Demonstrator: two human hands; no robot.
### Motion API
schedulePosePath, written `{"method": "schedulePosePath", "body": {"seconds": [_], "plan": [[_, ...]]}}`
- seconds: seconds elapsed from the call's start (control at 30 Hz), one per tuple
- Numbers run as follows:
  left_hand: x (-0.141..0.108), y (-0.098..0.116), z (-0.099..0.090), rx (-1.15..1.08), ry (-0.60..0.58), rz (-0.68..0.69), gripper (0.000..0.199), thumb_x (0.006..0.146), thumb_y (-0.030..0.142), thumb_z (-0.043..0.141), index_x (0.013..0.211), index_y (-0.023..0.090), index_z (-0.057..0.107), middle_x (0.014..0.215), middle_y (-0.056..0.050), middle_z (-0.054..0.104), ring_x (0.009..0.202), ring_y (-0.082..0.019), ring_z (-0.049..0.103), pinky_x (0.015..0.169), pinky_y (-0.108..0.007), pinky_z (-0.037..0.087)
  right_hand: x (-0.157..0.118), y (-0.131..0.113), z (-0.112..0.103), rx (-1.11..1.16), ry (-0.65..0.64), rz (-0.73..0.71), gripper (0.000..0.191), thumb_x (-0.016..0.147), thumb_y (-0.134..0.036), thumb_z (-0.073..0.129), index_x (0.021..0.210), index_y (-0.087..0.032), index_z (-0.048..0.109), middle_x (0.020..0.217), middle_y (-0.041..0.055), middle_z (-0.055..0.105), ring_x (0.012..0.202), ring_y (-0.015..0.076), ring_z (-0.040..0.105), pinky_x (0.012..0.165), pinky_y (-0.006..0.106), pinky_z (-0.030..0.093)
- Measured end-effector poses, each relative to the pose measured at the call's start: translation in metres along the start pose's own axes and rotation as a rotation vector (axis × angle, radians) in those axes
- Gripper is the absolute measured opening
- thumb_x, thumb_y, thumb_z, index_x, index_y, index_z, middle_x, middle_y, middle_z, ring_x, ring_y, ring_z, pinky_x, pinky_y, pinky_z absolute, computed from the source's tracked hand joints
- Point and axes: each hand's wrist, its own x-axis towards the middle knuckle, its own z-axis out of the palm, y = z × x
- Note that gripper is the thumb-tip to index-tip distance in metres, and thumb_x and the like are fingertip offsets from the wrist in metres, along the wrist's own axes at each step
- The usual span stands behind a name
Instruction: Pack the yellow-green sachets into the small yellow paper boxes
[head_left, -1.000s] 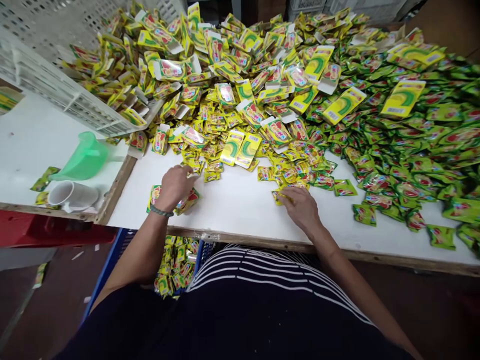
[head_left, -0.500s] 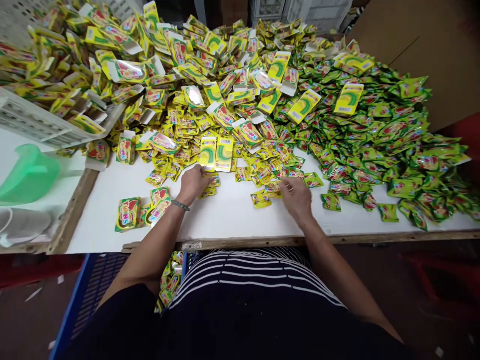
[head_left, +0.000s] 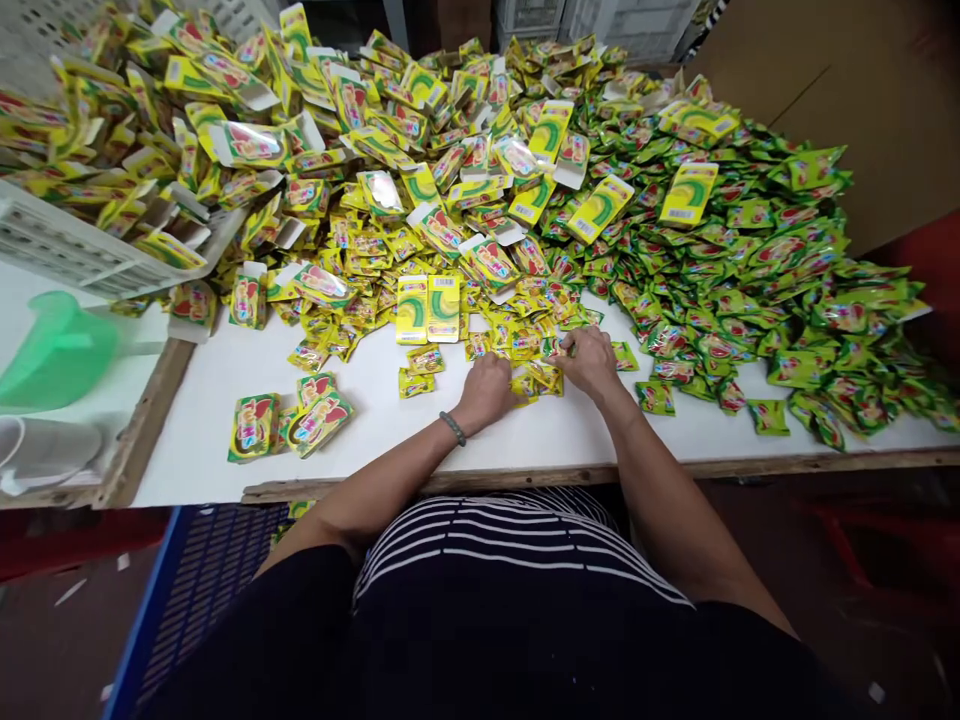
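Observation:
My left hand (head_left: 487, 390) is at the near edge of the yellow packets (head_left: 529, 345), its fingers curled and mostly hidden, touching or just beside a packet. To its right, my right hand (head_left: 590, 358) has thumb and fingers pinched on a small green packet (head_left: 555, 347). Two yellow boxes (head_left: 427, 309) lie side by side, left of and beyond my left hand. Two yellow packets (head_left: 420, 371) rest on the white table just below them. Green-and-yellow boxes (head_left: 319, 422) sit farther left on the table.
Behind is a large heap of open yellow boxes (head_left: 255, 143); green packets (head_left: 787, 250) pile up at the right. A white basket (head_left: 97, 240), a green scoop (head_left: 56, 350) and a white mug (head_left: 49, 450) stand left. Below the table's wooden edge (head_left: 322, 488) is a blue crate (head_left: 195, 570).
My left hand has moved right, away from the two side-by-side boxes, to the packets near my right hand. My right hand has shifted slightly away from me.

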Motion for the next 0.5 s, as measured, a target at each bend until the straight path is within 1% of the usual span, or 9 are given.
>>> {"method": "schedulePosePath", "body": {"seconds": [0.1, 0.13, 0.2, 0.23, 0.3, 0.37, 0.43, 0.47, 0.5], "plan": [[0.003, -0.014, -0.005, -0.23, 0.031, -0.059, 0.025, 0.075, 0.028, 0.074, 0.089, 0.017, 0.057, 0.091, -0.006, 0.066, 0.088, -0.022, 0.06, 0.075, -0.03, 0.045, 0.0, 0.007, -0.006, 0.025, -0.082, -0.016, 0.031, 0.077, -0.036, 0.065, 0.103, -0.021, 0.061, 0.092, 0.0075, 0.063, 0.091, 0.0261, 0.056, 0.081, 0.038, 0.042], [0.003, -0.018, -0.007, -0.333, 0.047, -0.068, 0.025, 0.074, 0.028, 0.074, 0.088, 0.018, 0.056, 0.087, -0.004, 0.065, 0.084, -0.02, 0.06, 0.072, -0.029, 0.045, 0.001, 0.008, -0.006, 0.03, -0.118, -0.009, 0.031, 0.075, -0.035, 0.066, 0.103, -0.021, 0.061, 0.086, 0.0058, 0.063, 0.087, 0.0253, 0.056, 0.079, 0.037, 0.042], [0.003, -0.028, -0.011, -0.536, 0.086, -0.068, 0.029, 0.069, 0.028, 0.077, 0.084, 0.018, 0.055, 0.084, -0.001, 0.065, 0.079, -0.018, 0.059, 0.068, -0.026, 0.044, 0.002, 0.01, -0.006, 0.034, -0.151, -0.014, 0.027, 0.071, -0.037, 0.069, 0.092, -0.021, 0.063, 0.08, 0.005, 0.061, 0.084, 0.025, 0.056, 0.077, 0.038, 0.042], [0.001, -0.032, -0.012, -0.63, 0.102, -0.066, 0.031, 0.066, 0.027, 0.079, 0.083, 0.018, 0.055, 0.082, 0.0, 0.065, 0.078, -0.017, 0.059, 0.066, -0.025, 0.043, 0.001, 0.01, -0.005, 0.037, -0.14, -0.03, 0.024, 0.07, -0.038, 0.07, 0.085, -0.021, 0.063, 0.082, 0.0062, 0.06, 0.086, 0.0259, 0.055, 0.079, 0.039, 0.042], [-0.002, -0.039, -0.012, -0.796, 0.098, -0.082, 0.035, 0.061, 0.026, 0.081, 0.083, 0.017, 0.056, 0.078, 0.001, 0.064, 0.073, -0.015, 0.058, 0.063, -0.024, 0.043, -0.002, 0.008, -0.004, 0.053, -0.067, -0.077, 0.024, 0.069, -0.042, 0.071, 0.074, -0.021, 0.06, 0.092, 0.0095, 0.061, 0.095, 0.0291, 0.053, 0.083, 0.043, 0.042], [-0.005, -0.044, -0.01, -0.932, 0.055, -0.112, 0.037, 0.058, 0.024, 0.082, 0.084, 0.016, 0.056, 0.073, 0.003, 0.062, 0.067, -0.013, 0.057, 0.061, -0.023, 0.043, -0.009, 0.004, -0.006, 0.093, 0.039, -0.095, 0.026, 0.071, -0.044, 0.069, 0.072, -0.021, 0.057, 0.098, 0.0106, 0.061, 0.101, 0.0312, 0.05, 0.087, 0.047, 0.04], [-0.007, -0.047, -0.008, -1.027, 0.0, -0.141, 0.036, 0.058, 0.021, 0.081, 0.086, 0.016, 0.057, 0.07, 0.003, 0.06, 0.063, -0.011, 0.056, 0.059, -0.022, 0.044, -0.018, -0.002, -0.011, 0.192, 0.144, -0.053, 0.027, 0.073, -0.045, 0.068, 0.076, -0.021, 0.055, 0.091, 0.0089, 0.061, 0.095, 0.0284, 0.051, 0.084, 0.045, 0.041], [-0.007, -0.047, -0.008, -1.061, -0.025, -0.154, 0.036, 0.059, 0.02, 0.08, 0.086, 0.016, 0.057, 0.069, 0.003, 0.06, 0.062, -0.01, 0.056, 0.058, -0.022, 0.044, -0.023, -0.007, -0.015, 0.274, 0.165, -0.026, 0.029, 0.074, -0.047, 0.068, 0.08, -0.021, 0.055, 0.086, 0.007, 0.061, 0.088, 0.0253, 0.052, 0.08, 0.042, 0.043], [-0.008, -0.047, -0.007, -1.09, -0.05, -0.163, 0.035, 0.06, 0.018, 0.079, 0.087, 0.015, 0.058, 0.069, 0.003, 0.06, 0.061, -0.01, 0.056, 0.057, -0.022, 0.044, -0.027, -0.013, -0.018, 0.383, 0.144, -0.006, 0.033, 0.074, -0.049, 0.068, 0.085, -0.022, 0.055, 0.081, 0.0048, 0.06, 0.079, 0.0218, 0.052, 0.075, 0.039, 0.044]]}}
